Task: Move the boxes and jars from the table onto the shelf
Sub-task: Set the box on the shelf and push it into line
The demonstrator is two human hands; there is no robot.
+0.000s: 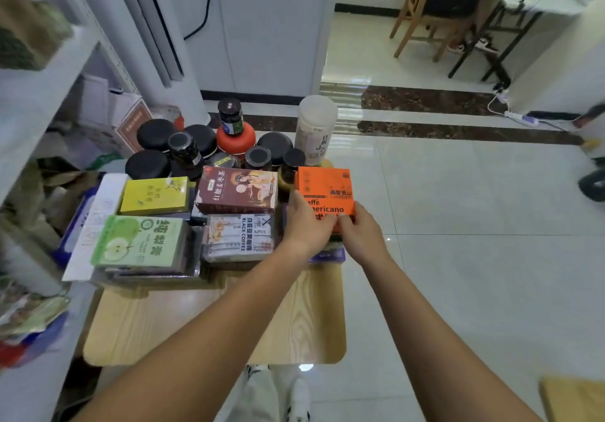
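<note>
Closest to the person, the wooden table (pixel 170 323) showed a bare strip of pale wood with rounded corners, and two forearms reached over it. Past this strip the boxes lay close together. A green box (pixel 140 241) with an apple picture was at the left and a black coffee box (pixel 239 235) in the middle. Behind them were a yellow box (pixel 154 194) and a dark red box (pixel 235 189).

At the right side of the table, the left hand (pixel 306 225) and the right hand (pixel 358 228) both gripped the orange box (pixel 324 189) by its near edge, fingers curled on it. The box sat over a purple pack (pixel 327 254), and I could not tell if it was lifted.

Behind the boxes stood the black-lidded jars (pixel 156 133) and an orange-lidded jar (pixel 235 140). A tall white-lidded container (pixel 316 127) was at the far right corner.

The shelf (pixel 42 94) stood just beside the left edge of the table, with packets on its boards. To the right of the table the tiled floor (pixel 474 274) was wide and shiny up to a doorway. A wooden chair (pixel 415 19) and a white power strip (pixel 522 118) were seen far beyond.
</note>
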